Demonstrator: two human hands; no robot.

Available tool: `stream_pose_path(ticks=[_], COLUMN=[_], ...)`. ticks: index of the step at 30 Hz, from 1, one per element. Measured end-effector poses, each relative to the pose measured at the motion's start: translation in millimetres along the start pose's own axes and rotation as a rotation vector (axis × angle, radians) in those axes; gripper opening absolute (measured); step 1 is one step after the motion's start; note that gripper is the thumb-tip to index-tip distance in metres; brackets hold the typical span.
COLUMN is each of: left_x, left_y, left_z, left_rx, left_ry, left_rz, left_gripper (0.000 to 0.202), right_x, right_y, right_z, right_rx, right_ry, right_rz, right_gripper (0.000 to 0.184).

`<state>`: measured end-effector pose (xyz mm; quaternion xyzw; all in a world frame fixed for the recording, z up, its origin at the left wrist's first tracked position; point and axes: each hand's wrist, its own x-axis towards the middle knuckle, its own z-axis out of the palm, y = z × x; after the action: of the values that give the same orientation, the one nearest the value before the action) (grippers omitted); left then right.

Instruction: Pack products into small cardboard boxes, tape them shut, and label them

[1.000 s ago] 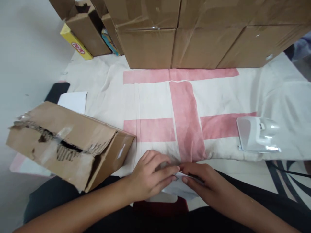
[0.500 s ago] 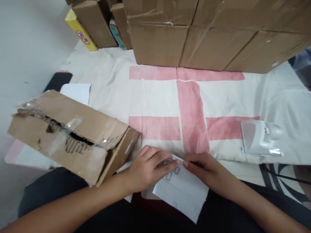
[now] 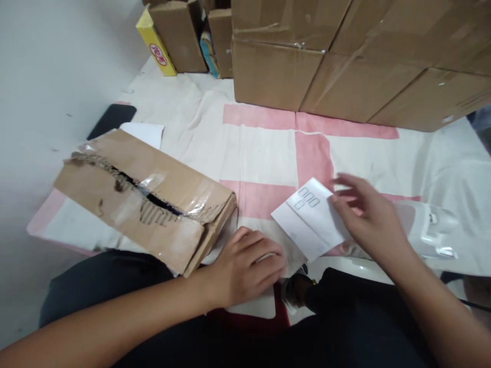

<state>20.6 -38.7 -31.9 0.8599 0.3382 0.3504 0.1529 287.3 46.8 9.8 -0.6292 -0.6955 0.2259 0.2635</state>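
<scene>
Paper (image 3: pixel 324 227) touches right hand (image 3: pixel 370 217) (left hand (image 3: pixel 247 266) apart).

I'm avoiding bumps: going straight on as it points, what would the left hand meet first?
The left hand would probably meet the printed white paper first, though depth is unclear and it might pass beneath.

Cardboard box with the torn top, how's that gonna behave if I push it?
The cardboard box will likely slide rather than roll, given its flat sides. It may cave in around the ragged gap, where the cardboard looks torn.
</scene>
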Motion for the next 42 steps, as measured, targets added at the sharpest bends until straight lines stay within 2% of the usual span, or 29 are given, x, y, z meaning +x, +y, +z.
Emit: stream_pose_path(ticks=[2,3,4,5,8,9,10,12,14,16,20,23,28,33,38,40,42], left_x=[-2.6,-4.3,-6.1,-8.2,-15.3,-17.8,-20.2,-25.0,-29.9,-35.1,-45.1,-50.6,-58.3,-70.4,-81.1,-86.4,-94.1], left_y=[-0.4,-0.3,0.0,0.6,3.9,5.2,6.4,8.8,10.9,12.8,15.6,15.3,9.6,10.9,13.6,15.3,20.1], left_z=[1.3,2.0,2.6,2.9,0.6,-1.2,-3.4,-7.9,-11.4,-13.1,-14.7,-17.0,-14.0,-8.8,-22.6,-31.6,-43.2], left_rx=[-0.105,-0.158,-0.206,-0.246,-0.320,-0.331,-0.345,-0.411,-0.517,-0.599,-0.601,-0.564,-0.510,-0.416,-0.210,-0.141,-0.031], left_ry=[-0.015,-0.010,0.003,0.022,0.071,0.078,0.085,0.104,0.121,0.131,0.118,0.100,0.050,0.016,0.016,-0.009,0.019], left_rz=[-0.097,-0.151,-0.202,-0.252,-0.341,-0.359,-0.385,-0.462,-0.533,-0.548,-0.546,-0.517,-0.426,-0.321,-0.295,-0.151,-0.013], left_gripper=[0.008,0.009,0.012,0.018,0.044,0.048,0.050,0.055,0.059,0.064,0.073,0.078,0.088,0.094,0.071,0.052,0.034], right_x=[3.6,1.5,-3.0,-9.4,-31.1,-36.0,-38.7,-36.7,-27.4,-15.8,-0.9,0.6,-0.5,-2.4,-18.4,-23.3,-25.5], right_y=[-6.1,-12.5,-20.6,-29.5,-53.0,-57.6,-60.3,-61.2,-60.9,-64.3,-81.6,-89.9,-82.7,-78.9,-85.9,-88.7,-91.2], right_z=[-5.9,-6.8,-5.9,-3.0,14.8,21.8,27.9,35.5,36.0,32.5,29.0,32.6,40.6,58.0,84.8,91.9,95.8], right_rx=[-0.179,-0.218,-0.213,-0.175,0.002,0.036,0.052,0.056,0.034,0.009,-0.047,-0.067,-0.108,-0.111,-0.009,0.027,0.044], right_ry=[0.212,0.234,0.187,0.073,-0.405,-0.493,-0.529,-0.491,-0.439,-0.456,-0.623,-0.671,-0.650,-0.580,-0.450,-0.417,-0.405], right_rz=[-0.270,-0.399,-0.507,-0.579,-0.627,-0.624,-0.630,-0.653,-0.666,-0.686,-0.725,-0.765,-0.781,-0.810,-0.798,-0.797,-0.806], right_gripper=[0.042,0.038,0.033,0.029,0.023,0.019,0.015,0.011,0.012,0.009,0.009,0.008,0.016,0.014,0.010,0.010,0.011])
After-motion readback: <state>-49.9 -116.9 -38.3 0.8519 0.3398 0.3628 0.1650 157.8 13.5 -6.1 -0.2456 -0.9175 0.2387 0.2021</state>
